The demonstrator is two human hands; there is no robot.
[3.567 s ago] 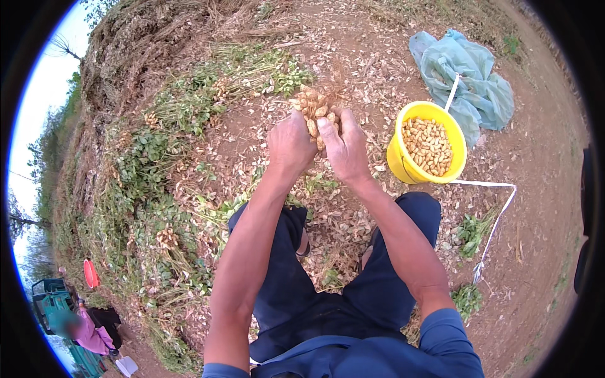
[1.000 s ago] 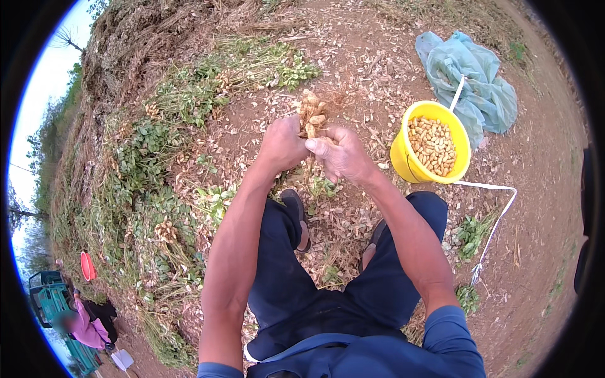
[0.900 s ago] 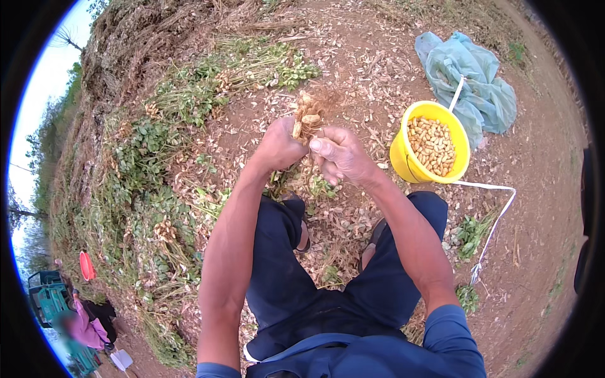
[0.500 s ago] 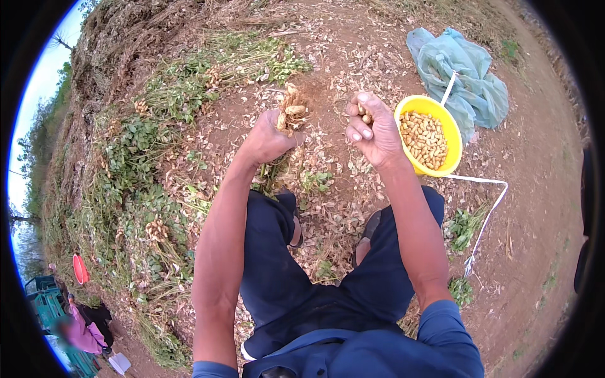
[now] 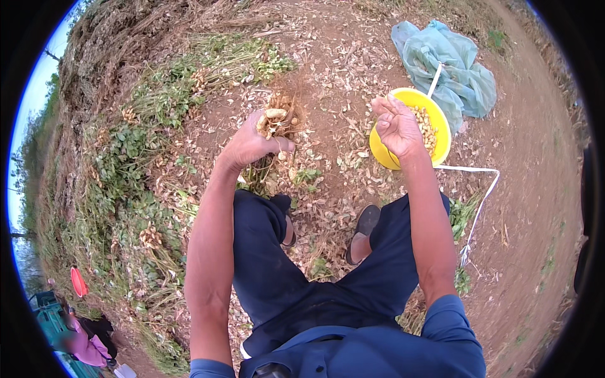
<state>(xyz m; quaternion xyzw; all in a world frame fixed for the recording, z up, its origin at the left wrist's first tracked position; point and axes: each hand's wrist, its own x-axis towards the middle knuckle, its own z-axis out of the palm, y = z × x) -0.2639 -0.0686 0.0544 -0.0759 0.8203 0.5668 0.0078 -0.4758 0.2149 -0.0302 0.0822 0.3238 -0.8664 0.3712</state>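
Note:
My left hand (image 5: 247,142) is closed round the stems of a peanut plant (image 5: 277,120). Its roots and several pale pods stick up past my fingers, and some leaves hang below the fist. At the left rim of a yellow bucket (image 5: 382,151), my right hand (image 5: 401,126) is turned partly palm up. The fingers are loosely bent and apart, with no pods visible in them. Loose peanuts (image 5: 426,129) lie inside the bucket, partly hidden by that hand.
A crumpled blue-green plastic sack (image 5: 447,66) lies beyond the bucket. A white strap (image 5: 482,201) trails over the soil. Pulled peanut plants (image 5: 145,157) are heaped at left. Far lower left are a red basin (image 5: 79,281) and a person (image 5: 88,343) by a green vehicle.
My right hand has moved right, from beside the bucket to its rim; the peanuts it held no longer show. My left hand still grips the plant, its pods now tilted differently.

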